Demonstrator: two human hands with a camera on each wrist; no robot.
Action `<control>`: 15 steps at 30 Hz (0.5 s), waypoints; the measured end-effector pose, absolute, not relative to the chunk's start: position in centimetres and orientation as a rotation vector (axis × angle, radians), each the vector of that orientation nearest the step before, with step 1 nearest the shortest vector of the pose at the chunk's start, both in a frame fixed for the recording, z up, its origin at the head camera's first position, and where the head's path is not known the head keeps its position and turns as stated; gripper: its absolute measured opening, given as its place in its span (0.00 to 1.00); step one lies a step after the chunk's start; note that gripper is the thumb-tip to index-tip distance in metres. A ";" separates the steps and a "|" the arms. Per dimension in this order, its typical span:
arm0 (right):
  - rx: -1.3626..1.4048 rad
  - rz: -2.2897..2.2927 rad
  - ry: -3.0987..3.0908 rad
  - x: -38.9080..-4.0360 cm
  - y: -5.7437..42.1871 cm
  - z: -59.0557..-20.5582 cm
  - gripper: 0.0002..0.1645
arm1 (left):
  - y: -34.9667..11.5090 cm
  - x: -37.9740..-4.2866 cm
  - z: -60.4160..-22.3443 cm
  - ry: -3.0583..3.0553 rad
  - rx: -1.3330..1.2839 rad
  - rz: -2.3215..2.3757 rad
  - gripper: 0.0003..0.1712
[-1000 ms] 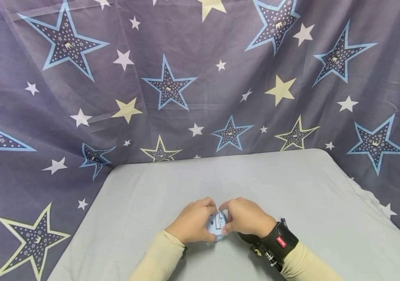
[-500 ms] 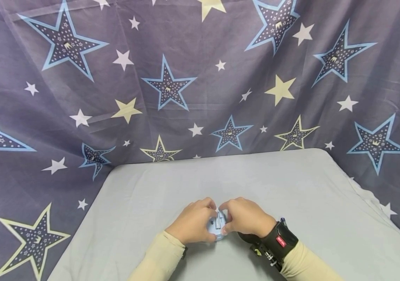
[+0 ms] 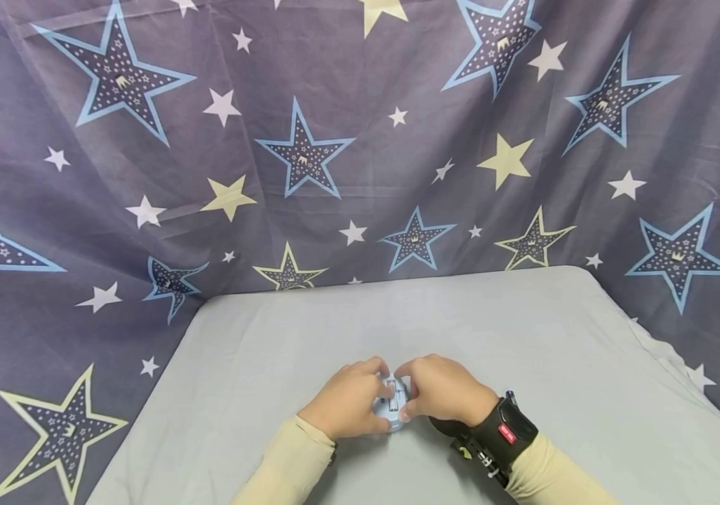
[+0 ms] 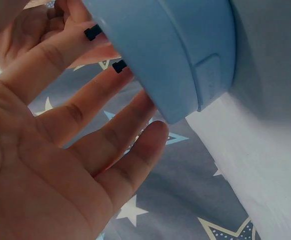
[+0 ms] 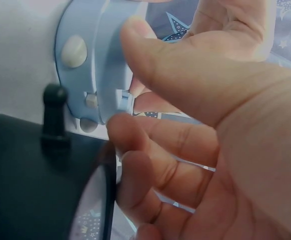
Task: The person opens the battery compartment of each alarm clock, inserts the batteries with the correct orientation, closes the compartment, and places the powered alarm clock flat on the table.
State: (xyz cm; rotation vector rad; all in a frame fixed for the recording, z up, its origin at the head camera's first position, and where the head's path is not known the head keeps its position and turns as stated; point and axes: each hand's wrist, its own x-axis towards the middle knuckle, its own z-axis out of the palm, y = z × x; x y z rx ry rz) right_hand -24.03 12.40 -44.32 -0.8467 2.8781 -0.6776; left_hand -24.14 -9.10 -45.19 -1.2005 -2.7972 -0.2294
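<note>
A small light blue alarm clock (image 3: 396, 422) lies back up on the grey cloth, between both hands. Its back has a narrow battery slot (image 3: 394, 404), and two black knobs (image 4: 119, 66) stick out in the left wrist view. My left hand (image 3: 342, 400) grips the clock from the left, thumb at the near edge, with one fingertip over the slot. From the other side my right hand (image 3: 445, 389) holds it, the thumb on its side and the index finger curved to the far edge. A white foot (image 5: 74, 51) shows in the right wrist view.
Grey cloth (image 3: 271, 337) covers the table. A dark curtain (image 3: 335, 70) printed with stars hangs behind it and along both sides. The right wrist wears a black strap (image 3: 507, 435) with a camera mount, which fills the lower left of the right wrist view.
One left fingertip has shifted slightly right, over the battery slot. Both hands and the clock otherwise keep their places.
</note>
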 end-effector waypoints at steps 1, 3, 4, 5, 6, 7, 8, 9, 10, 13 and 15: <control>-0.848 -0.675 2.879 -24.0 12.4 -44.3 0.32 | -9.1 -24.1 -45.2 -2.798 -1.207 -0.243 0.26; -0.856 -0.675 2.877 -24.1 12.4 -44.3 0.31 | -9.2 -24.1 -45.1 -2.799 -1.221 -0.261 0.25; -0.861 -0.674 2.876 -24.1 12.4 -44.4 0.31 | -9.2 -24.1 -45.0 -2.803 -1.224 -0.268 0.25; -0.863 -0.674 2.875 -24.1 12.4 -44.4 0.31 | -9.2 -24.1 -45.0 -2.809 -1.224 -0.277 0.24; -0.867 -0.677 2.870 -24.1 12.4 -44.4 0.31 | -9.3 -24.1 -45.0 -2.818 -1.223 -0.289 0.24; -0.867 -0.676 2.868 -24.1 12.4 -44.4 0.31 | -9.3 -24.1 -45.0 -2.830 -1.216 -0.306 0.24; -0.868 -0.674 2.868 -24.1 12.4 -44.4 0.32 | -9.3 -24.1 -45.0 -2.841 -1.212 -0.326 0.24; -0.867 -0.669 2.869 -24.1 12.4 -44.4 0.32 | -9.3 -24.1 -45.0 -2.851 -1.208 -0.344 0.24; -0.865 -0.663 2.871 -24.1 12.4 -44.3 0.33 | -9.3 -24.1 -45.0 -2.860 -1.203 -0.368 0.24; -0.866 -0.655 2.874 -24.1 12.4 -44.2 0.31 | -9.3 -24.1 -45.0 -2.876 -1.197 -0.415 0.22; -0.874 -0.659 2.870 -24.1 12.4 -44.2 0.29 | -9.3 -24.1 -45.0 -2.881 -1.193 -0.422 0.21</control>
